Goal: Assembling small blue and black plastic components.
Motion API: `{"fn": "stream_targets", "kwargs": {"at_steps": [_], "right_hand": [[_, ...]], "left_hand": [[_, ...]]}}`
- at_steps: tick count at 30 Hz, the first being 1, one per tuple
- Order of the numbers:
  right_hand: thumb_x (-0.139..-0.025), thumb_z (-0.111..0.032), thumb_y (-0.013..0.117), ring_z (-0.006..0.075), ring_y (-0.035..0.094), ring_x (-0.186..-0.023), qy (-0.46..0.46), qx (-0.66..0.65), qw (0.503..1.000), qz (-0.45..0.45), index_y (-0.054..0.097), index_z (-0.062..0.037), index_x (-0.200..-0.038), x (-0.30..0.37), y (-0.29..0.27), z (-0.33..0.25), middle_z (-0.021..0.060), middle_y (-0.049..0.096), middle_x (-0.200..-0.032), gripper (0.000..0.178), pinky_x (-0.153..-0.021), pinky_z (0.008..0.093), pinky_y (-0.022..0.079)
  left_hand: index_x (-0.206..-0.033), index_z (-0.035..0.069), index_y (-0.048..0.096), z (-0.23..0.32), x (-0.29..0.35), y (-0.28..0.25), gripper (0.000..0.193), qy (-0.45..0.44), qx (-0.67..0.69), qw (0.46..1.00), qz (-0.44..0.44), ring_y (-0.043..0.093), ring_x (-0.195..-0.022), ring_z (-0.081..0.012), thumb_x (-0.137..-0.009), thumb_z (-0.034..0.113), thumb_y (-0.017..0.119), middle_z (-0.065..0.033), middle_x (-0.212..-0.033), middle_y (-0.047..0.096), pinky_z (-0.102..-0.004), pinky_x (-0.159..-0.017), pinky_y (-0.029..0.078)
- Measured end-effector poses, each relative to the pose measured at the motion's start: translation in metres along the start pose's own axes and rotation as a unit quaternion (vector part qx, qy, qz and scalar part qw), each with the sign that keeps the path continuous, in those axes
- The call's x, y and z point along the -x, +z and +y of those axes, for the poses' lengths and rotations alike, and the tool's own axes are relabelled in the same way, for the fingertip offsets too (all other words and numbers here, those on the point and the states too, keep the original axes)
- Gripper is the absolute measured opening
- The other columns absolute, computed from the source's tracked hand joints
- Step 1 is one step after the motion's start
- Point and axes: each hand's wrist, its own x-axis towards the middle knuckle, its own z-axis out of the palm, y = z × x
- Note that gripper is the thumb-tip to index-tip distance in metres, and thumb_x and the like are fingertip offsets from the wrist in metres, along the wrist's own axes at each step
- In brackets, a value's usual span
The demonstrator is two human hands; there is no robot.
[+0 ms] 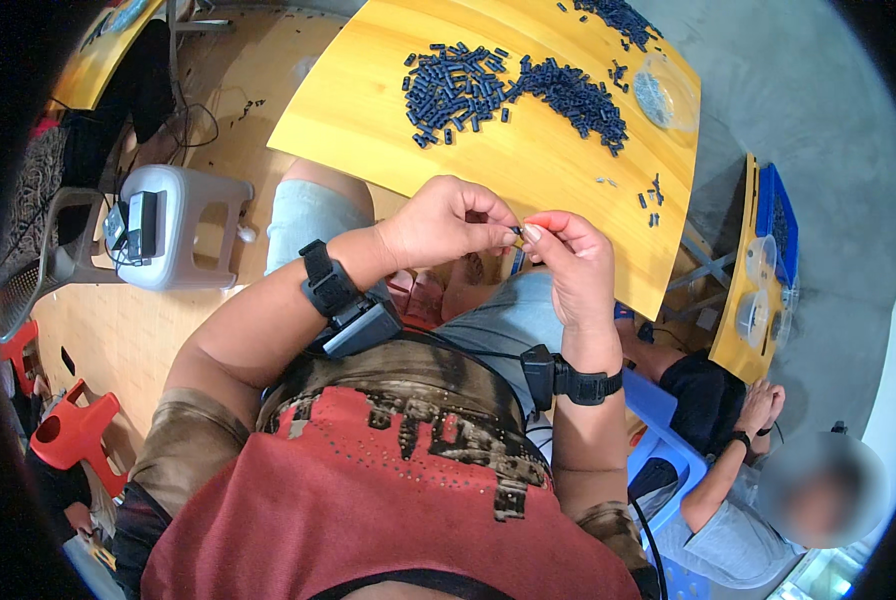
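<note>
My left hand [448,220] and my right hand [578,258] meet fingertip to fingertip over my lap, just off the near edge of the yellow table [368,120]. Between the left thumb and forefinger is pinched a small black part [516,231], mostly covered by the fingers. The right thumb and forefinger are pressed together right beside it; whatever they hold is too small to make out. On the table beyond lie two adjoining heaps of small black plastic pieces, a left heap [455,92] and a right heap [580,100].
A clear bowl [665,95] of tiny silvery pieces stands near the table's right edge. Several loose black pieces [654,200] lie nearer me. A grey stool [183,225] carries dark devices at left; red stools [78,430] stand lower left. Another person [728,510] sits at right.
</note>
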Motion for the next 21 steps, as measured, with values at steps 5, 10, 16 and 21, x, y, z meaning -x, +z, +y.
{"fn": "stream_targets", "kwargs": {"at_steps": [5,10,16,21], "right_hand": [[-0.080,-0.002,0.065,0.0037,0.052,-0.066,-0.030,0.056,0.998,0.018,0.064,0.0007,-0.087,0.002,0.005,0.000,-0.0009,0.062,-0.076,0.007,-0.060,0.0179,0.043],[-0.080,-0.003,0.065,0.0031,0.051,-0.065,-0.059,0.091,0.993,0.035,0.065,0.0006,-0.086,0.004,0.007,0.000,-0.0012,0.062,-0.075,0.007,-0.060,0.0178,0.042],[-0.080,-0.003,0.065,0.0032,0.051,-0.064,-0.046,0.102,0.992,0.052,0.065,0.0006,-0.086,0.005,0.011,-0.002,-0.0016,0.062,-0.074,0.007,-0.058,0.0177,0.041],[-0.079,-0.003,0.066,0.0032,0.051,-0.062,-0.039,0.111,0.990,0.073,0.065,0.0008,-0.085,0.002,0.016,-0.004,-0.0017,0.061,-0.072,0.007,-0.056,0.0179,0.041]], "left_hand": [[-0.093,-0.003,0.064,-0.004,0.001,-0.002,0.016,-0.029,0.057,0.998,-0.021,0.059,-0.073,-0.0080,-0.083,0.010,0.064,-0.0031,-0.079,0.065,-0.0224,-0.068,0.049],[-0.094,-0.003,0.064,0.000,0.003,-0.002,0.015,-0.035,0.074,0.996,-0.023,0.060,-0.073,-0.0083,-0.084,0.009,0.063,-0.0035,-0.079,0.065,-0.0222,-0.068,0.049],[-0.094,-0.004,0.064,0.003,0.004,-0.003,0.014,-0.030,0.020,0.999,-0.016,0.059,-0.072,-0.0081,-0.084,0.007,0.062,-0.0039,-0.079,0.066,-0.0223,-0.067,0.049],[-0.092,-0.003,0.065,0.006,0.002,-0.002,0.014,0.023,-0.088,0.995,0.026,0.058,-0.072,-0.0066,-0.082,0.008,0.064,-0.0033,-0.080,0.066,-0.0214,-0.067,0.048]]}}
